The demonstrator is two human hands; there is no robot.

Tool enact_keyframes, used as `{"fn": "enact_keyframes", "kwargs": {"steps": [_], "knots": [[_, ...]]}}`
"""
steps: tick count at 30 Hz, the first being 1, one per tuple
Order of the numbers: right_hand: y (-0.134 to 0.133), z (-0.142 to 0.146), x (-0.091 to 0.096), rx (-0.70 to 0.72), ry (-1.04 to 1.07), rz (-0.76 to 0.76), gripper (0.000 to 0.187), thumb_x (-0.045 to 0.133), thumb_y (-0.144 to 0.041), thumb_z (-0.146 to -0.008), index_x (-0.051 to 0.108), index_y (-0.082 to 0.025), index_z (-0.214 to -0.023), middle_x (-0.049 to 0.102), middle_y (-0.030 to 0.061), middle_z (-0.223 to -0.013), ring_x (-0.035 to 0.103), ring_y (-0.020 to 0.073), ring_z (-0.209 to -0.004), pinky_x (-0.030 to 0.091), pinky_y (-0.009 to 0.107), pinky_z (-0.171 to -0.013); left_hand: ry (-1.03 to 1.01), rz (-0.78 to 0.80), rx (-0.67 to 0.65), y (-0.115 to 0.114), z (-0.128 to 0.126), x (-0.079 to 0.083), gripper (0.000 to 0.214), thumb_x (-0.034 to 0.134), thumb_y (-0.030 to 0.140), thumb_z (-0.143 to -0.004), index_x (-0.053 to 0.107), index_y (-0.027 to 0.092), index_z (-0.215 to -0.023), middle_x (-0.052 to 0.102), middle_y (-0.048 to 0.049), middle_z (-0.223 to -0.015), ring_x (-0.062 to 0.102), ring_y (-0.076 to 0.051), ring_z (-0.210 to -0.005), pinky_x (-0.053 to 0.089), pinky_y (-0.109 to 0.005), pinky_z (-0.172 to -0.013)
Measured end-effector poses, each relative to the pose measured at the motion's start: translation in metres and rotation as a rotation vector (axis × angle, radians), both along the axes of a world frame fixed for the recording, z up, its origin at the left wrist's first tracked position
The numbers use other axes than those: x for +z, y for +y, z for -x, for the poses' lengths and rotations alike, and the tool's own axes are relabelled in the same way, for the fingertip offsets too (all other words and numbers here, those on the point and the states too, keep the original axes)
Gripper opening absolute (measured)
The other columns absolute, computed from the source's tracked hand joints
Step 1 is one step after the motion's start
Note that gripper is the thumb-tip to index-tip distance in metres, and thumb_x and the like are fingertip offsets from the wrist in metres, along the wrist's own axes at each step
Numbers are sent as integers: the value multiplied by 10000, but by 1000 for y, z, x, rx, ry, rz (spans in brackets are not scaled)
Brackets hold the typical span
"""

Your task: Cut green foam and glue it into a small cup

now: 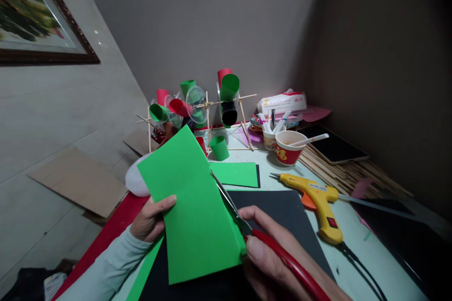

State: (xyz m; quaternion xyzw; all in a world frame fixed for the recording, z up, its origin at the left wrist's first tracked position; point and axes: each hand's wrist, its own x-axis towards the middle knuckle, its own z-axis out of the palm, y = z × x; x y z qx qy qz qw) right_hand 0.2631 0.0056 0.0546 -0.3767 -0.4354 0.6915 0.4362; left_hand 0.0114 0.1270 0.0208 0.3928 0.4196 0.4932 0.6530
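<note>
My left hand pinches the left edge of a bright green sheet of craft paper, thumb on top. The sheet is held tilted above a black sheet on the table. My right hand is closed around red-handled scissors. Their metal blades lie along the right edge of the green sheet, pointing away from me. A thin strip at that edge bends near the blades' base. Part of the red handle is hidden by my fingers. Behind the sheet lie smaller green pieces over a dark one.
A yellow glue gun with a cord lies at right. Behind it are a paper bowl, a cup of markers, wooden sticks and a tablet. Stick frames with red and green paper cups stand at the back.
</note>
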Motion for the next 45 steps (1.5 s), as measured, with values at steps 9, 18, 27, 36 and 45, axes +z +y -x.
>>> {"fn": "enact_keyframes", "kwargs": {"steps": [9,18,27,36,45], "knots": [[-1,-1,0,20,-19,37,634,599,-783,-780,504,-269,-1139,508,-36,-662,433,121,-558,447,278,-631,23,5,-42,-1,1,2,846,933,283,-559,623,199,-1341,813,-91,-972,757,-342,-948,620,-410,-901],[5,-4,-15,75,4,8,687,535,-799,-821,454,-248,-1223,545,-43,-659,459,88,-523,372,204,-521,49,10,-96,-4,-1,1,826,923,301,-570,627,191,-1333,808,-107,-994,759,-341,-936,645,-379,-818],[3,0,-12,-2,7,56,747,570,-828,-769,474,-244,-1224,540,-51,-654,440,78,-504,354,190,-502,73,-11,-112,-6,-1,-1,798,875,290,-627,599,183,-1369,792,-120,-1071,741,-362,-991,620,-423,-874],[2,11,-15,-73,75,61,613,615,-777,-783,484,-260,-1085,487,-78,-554,369,84,-465,340,237,-515,117,-10,-129,-9,-1,0,835,878,321,-628,579,192,-1397,795,-116,-1062,727,-367,-1023,601,-431,-886],[5,-2,-4,-156,38,47,624,624,-769,-778,487,-292,-1157,496,-68,-596,380,86,-438,279,201,-411,158,-3,-156,-18,-4,3,805,906,347,-541,653,187,-1289,789,-123,-1054,728,-378,-984,607,-392,-773]]}}
